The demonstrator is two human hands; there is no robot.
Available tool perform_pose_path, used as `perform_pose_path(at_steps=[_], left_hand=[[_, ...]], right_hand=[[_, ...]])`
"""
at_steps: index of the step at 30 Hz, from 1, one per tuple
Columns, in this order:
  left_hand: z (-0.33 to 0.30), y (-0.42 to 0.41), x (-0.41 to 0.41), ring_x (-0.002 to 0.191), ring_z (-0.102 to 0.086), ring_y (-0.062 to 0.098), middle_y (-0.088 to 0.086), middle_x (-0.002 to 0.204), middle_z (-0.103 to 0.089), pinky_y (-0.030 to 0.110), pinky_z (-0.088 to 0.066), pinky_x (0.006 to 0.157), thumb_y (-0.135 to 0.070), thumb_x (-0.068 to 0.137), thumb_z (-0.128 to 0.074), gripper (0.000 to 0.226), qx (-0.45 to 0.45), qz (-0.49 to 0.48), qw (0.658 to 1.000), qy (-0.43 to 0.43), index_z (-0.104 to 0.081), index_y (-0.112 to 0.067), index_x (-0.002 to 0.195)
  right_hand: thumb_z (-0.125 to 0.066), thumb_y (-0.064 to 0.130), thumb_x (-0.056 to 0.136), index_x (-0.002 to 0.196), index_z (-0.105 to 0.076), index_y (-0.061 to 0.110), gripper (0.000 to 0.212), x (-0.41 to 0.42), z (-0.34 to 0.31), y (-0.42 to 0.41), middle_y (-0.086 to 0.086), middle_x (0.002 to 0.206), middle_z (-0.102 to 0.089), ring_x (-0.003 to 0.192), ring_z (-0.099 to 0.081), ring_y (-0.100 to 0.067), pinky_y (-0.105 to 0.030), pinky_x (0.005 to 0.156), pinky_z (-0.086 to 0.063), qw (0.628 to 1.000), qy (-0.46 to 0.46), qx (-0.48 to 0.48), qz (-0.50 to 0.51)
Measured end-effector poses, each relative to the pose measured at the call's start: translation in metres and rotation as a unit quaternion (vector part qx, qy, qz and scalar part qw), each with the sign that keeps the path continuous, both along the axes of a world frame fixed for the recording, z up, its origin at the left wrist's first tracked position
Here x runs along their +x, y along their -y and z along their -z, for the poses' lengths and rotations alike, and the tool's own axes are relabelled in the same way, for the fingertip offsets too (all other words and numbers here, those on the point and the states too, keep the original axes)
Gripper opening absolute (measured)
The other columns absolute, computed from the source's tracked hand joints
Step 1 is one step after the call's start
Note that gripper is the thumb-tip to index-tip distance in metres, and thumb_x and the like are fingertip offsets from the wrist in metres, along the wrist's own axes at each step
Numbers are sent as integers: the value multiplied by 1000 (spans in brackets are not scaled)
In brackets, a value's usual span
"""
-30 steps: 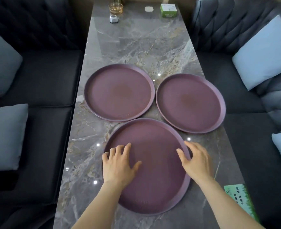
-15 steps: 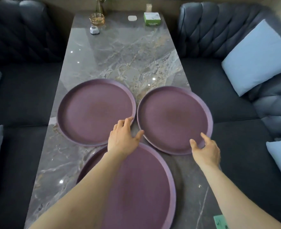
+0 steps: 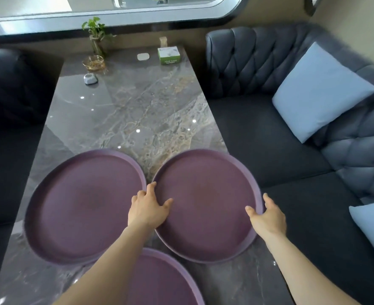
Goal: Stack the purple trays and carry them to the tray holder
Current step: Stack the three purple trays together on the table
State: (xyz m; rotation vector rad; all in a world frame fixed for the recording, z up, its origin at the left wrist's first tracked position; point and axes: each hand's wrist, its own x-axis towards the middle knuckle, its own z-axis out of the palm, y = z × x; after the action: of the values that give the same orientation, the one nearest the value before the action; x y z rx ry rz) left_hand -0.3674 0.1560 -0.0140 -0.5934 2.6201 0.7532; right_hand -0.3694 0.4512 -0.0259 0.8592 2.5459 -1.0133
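Three round purple trays lie flat on the marble table (image 3: 126,111). The left tray (image 3: 82,205) and the right tray (image 3: 205,194) sit side by side, almost touching. The near tray (image 3: 159,282) is partly hidden under my left forearm at the bottom edge. My left hand (image 3: 147,208) grips the right tray's left rim, with the thumb on its inside and the fingers in the gap between the trays. My right hand (image 3: 267,216) holds the same tray's right rim, thumb on the inner edge. No tray holder is in view.
At the table's far end stand a plant in a vase (image 3: 96,40), a glass ashtray (image 3: 93,62), a small grey device (image 3: 90,79), a white pad (image 3: 143,56) and a green tissue box (image 3: 168,55). Dark sofas flank the table, the right one (image 3: 269,139) with light blue cushions (image 3: 320,91).
Both hands left the near tray and moved forward to the right tray, closing on its left and right rims. My view tilted up toward the table's far end.
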Motion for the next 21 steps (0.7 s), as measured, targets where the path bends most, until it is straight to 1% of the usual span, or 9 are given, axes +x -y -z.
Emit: perform_pose_path(at_steps=[3, 7, 9, 11, 12, 14, 16, 18, 21], left_hand=[[2, -1, -9, 138, -34, 31, 9, 146, -43, 47, -42, 105, -58, 86, -57, 82, 1, -15, 1000, 3, -25, -24, 154], [4, -1, -19, 136, -37, 35, 12, 145, -45, 47, -39, 107, -56, 85, -60, 84, 7, -44, 999, -1, -28, -21, 154], [5, -1, -24, 135, -38, 35, 12, 144, -47, 47, -38, 108, -58, 85, -59, 82, -19, -43, 999, -6, -32, -19, 152], [7, -2, -27, 136, -37, 33, 9, 145, -47, 45, -35, 110, -59, 85, -56, 81, -66, -11, 998, -18, -33, -19, 152], [8, -3, -29, 137, -36, 31, 8, 146, -47, 44, -34, 110, -59, 86, -56, 81, -74, 3, 997, -25, -32, -19, 152], [10, -6, -35, 138, -35, 31, 7, 148, -47, 44, -33, 112, -59, 86, -57, 84, -66, 16, 997, -21, -29, -19, 154], [11, -10, -41, 139, -34, 33, 9, 149, -46, 44, -33, 112, -59, 85, -57, 87, -65, 18, 998, -12, -26, -18, 155], [14, -13, -44, 140, -32, 35, 11, 150, -44, 44, -32, 113, -60, 85, -58, 91, -60, 18, 998, 3, -22, -17, 156], [16, -13, -47, 139, -32, 36, 13, 149, -43, 45, -31, 113, -62, 79, -65, 96, -57, 10, 998, 13, -24, -22, 155]], right_hand=[[-69, 34, 89, 150, -37, 19, 71, -9, 4, -3, -8, 151, -46, 135, -47, -33, -51, 107, -43, 1000, 4, -15, 12], [-67, 25, 90, 143, -49, 18, 56, -16, 8, -8, -9, 136, -61, 122, -57, -32, -46, 99, -49, 1000, 0, -8, 29], [-65, 17, 90, 139, -53, 18, 51, -18, 8, -11, -10, 122, -69, 110, -63, -30, -41, 91, -52, 999, 1, -1, 37], [-61, 6, 90, 135, -57, 18, 47, -19, 8, -15, -3, 96, -73, 90, -61, -26, -33, 78, -50, 999, 6, 0, 43], [-59, 2, 89, 133, -58, 18, 48, -19, 6, -16, 3, 82, -70, 85, -59, -24, -32, 74, -48, 999, 10, 2, 43], [-57, 0, 87, 133, -59, 22, 50, -18, 5, -19, 5, 69, -68, 86, -60, -21, -34, 76, -50, 999, 14, -2, 42], [-57, 1, 87, 132, -60, 25, 51, -18, 6, -21, 0, 67, -71, 81, -61, -19, -33, 72, -48, 999, 14, -6, 45], [-57, 1, 87, 131, -60, 27, 51, -18, 7, -21, 0, 65, -72, 74, -62, -15, -31, 66, -47, 999, 11, -7, 47], [-57, 2, 87, 130, -61, 28, 50, -18, 6, -21, 5, 66, -70, 75, -64, -19, -32, 69, -52, 998, 3, -12, 56]])
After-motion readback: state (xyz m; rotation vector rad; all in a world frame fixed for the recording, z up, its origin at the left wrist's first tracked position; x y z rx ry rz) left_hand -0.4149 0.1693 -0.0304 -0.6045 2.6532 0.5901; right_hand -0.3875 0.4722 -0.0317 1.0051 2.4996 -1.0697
